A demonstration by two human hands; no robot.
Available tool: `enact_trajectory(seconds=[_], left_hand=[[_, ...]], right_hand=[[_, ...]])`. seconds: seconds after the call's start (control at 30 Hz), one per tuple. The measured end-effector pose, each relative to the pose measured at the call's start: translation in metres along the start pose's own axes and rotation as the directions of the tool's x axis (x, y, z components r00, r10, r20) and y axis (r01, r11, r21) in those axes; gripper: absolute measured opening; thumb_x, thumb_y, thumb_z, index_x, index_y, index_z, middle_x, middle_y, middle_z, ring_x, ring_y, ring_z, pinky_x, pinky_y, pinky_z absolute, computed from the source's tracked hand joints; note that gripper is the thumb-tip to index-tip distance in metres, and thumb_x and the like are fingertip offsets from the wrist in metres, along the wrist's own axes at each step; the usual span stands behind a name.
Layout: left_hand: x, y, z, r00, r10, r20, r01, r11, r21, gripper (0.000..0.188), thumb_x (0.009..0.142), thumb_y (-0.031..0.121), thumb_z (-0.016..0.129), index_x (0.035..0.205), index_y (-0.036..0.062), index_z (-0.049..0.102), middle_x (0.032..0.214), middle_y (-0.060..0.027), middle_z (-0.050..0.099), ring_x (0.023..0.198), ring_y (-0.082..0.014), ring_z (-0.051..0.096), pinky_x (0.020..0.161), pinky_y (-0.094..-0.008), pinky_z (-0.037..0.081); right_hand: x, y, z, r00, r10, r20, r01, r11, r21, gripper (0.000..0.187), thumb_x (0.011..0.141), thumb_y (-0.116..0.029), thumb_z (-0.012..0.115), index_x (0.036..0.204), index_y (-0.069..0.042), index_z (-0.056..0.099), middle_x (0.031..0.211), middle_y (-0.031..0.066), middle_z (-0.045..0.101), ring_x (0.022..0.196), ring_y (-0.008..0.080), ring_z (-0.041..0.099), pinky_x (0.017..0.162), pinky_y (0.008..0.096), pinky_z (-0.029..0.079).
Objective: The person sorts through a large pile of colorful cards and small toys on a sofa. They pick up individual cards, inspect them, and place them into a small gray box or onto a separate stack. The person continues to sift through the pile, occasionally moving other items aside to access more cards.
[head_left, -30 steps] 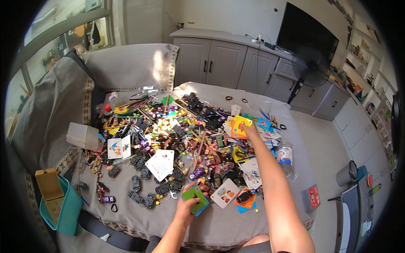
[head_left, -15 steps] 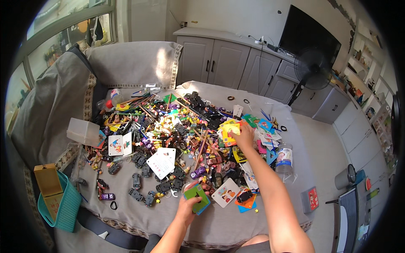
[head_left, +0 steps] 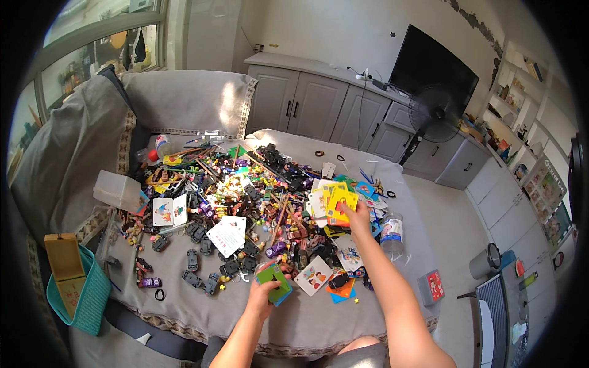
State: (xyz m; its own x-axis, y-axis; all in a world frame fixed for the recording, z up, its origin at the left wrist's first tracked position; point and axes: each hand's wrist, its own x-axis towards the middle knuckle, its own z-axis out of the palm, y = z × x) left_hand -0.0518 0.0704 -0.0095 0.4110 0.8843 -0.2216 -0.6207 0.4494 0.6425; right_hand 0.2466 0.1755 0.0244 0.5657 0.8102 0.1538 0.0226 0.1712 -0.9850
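My left hand (head_left: 264,296) holds a small stack of cards with a green one on top (head_left: 273,281), low over the near part of the grey cloth (head_left: 202,313). My right hand (head_left: 358,216) reaches further out and grips a yellow card (head_left: 341,204), lifted over a fan of coloured cards in the toy heap (head_left: 257,196). The heap holds pencils, small toy cars, picture cards and bits of plastic. A white picture card (head_left: 314,276) lies just right of my left hand.
A clear plastic box (head_left: 116,190) sits at the heap's left edge and a clear jar (head_left: 391,232) at its right. A teal basket with a wooden box (head_left: 76,288) hangs at lower left. Grey cabinets (head_left: 319,104), a fan (head_left: 437,113) and a dark screen (head_left: 432,67) stand behind.
My right hand has moved a little left and nearer with the yellow card, lifting it off the pile. My left hand stays in place with its cards.
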Motion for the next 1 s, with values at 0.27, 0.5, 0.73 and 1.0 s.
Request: enact_trajectory(seconds=[0.27, 0.5, 0.73, 1.0], left_hand=[[-0.001, -0.003, 0.005, 1.0, 0.013, -0.016, -0.013, 1.0, 0.027, 0.066, 0.066, -0.004, 0.048, 0.131, 0.0028, 0.034, 0.118, -0.0175, 0.053, 0.101, -0.0282, 0.058, 0.085, -0.0395, 0.049], [-0.008, -0.006, 0.004, 0.999, -0.03, -0.036, 0.033, 0.996, 0.078, 0.065, 0.067, -0.005, 0.047, 0.131, 0.003, 0.036, 0.118, -0.0175, 0.053, 0.101, -0.028, 0.058, 0.085, -0.0383, 0.049], [-0.005, -0.013, 0.005, 0.999, -0.014, -0.05, 0.017, 0.998, 0.067, 0.053, 0.08, 0.008, 0.057, 0.129, 0.0033, 0.038, 0.117, -0.0143, 0.054, 0.1, -0.0254, 0.058, 0.084, -0.0368, 0.049], [-0.006, -0.022, 0.015, 0.998, -0.026, -0.061, 0.029, 0.998, 0.049, 0.05, 0.084, 0.019, 0.063, 0.128, 0.007, 0.044, 0.119, -0.0089, 0.055, 0.103, -0.0189, 0.056, 0.085, -0.0341, 0.047]], right_hand=[[-0.151, 0.046, -0.019, 0.998, 0.07, -0.001, -0.07, 0.986, -0.154, 0.025, 0.077, 0.0, 0.066, 0.098, 0.003, 0.054, 0.093, 0.0088, 0.064, 0.083, 0.0133, 0.061, 0.072, 0.0264, 0.05], [-0.167, 0.025, -0.019, 0.961, -0.271, -0.05, 0.19, 0.783, -0.593, 0.031, 0.072, -0.009, 0.071, 0.097, -0.001, 0.056, 0.092, 0.0124, 0.063, 0.082, 0.0238, 0.061, 0.072, 0.0329, 0.048], [-0.184, -0.009, 0.004, 0.988, -0.153, -0.002, 0.153, 0.988, 0.033, 0.043, 0.08, 0.001, 0.063, 0.118, -0.001, 0.043, 0.105, 0.0107, 0.057, 0.097, 0.0166, 0.057, 0.083, 0.0283, 0.047], [-0.209, 0.004, 0.025, 0.921, 0.093, 0.378, -0.161, 0.975, 0.152, 0.049, 0.085, 0.0, 0.058, 0.128, 0.001, 0.037, 0.114, 0.0077, 0.055, 0.102, 0.0123, 0.055, 0.085, 0.0257, 0.047]])
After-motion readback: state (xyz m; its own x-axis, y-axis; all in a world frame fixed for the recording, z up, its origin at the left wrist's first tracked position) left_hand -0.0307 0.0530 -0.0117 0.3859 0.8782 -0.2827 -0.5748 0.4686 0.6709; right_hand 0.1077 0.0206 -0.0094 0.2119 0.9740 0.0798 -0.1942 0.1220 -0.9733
